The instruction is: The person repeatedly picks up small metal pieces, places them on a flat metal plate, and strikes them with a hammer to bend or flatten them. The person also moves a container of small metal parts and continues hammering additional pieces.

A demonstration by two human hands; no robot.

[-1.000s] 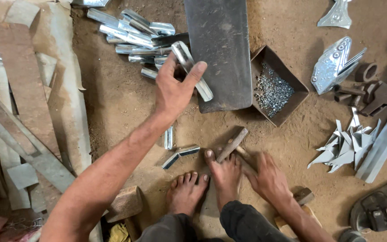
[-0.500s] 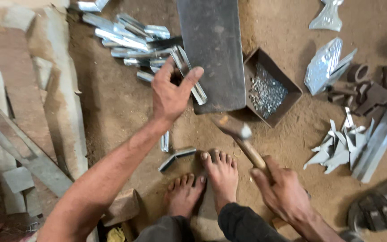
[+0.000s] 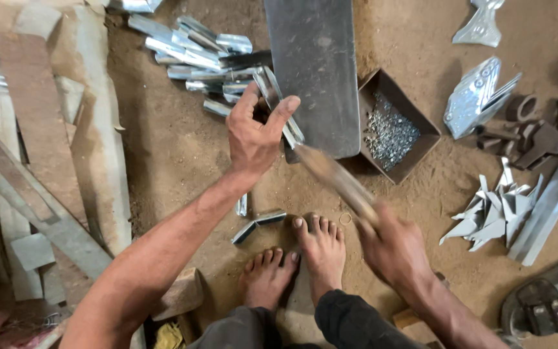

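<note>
My left hand pinches a long shiny metal channel piece near the left edge of a dark steel plate. My right hand grips the wooden handle of a hammer, which is blurred and slants up to the left toward the held piece. Its head is hidden in the blur beside my left hand. Both my bare feet rest on the sandy ground below the hands.
A pile of shiny channel pieces lies behind my left hand. A brown box of small rivets sits right of the plate. Bent metal brackets and rusty parts lie at right, wooden offcuts at left. Two short pieces lie by my toes.
The hammer has swung from raised down toward the piece in my left hand. My left hand's fingers have closed tighter around the channel piece.
</note>
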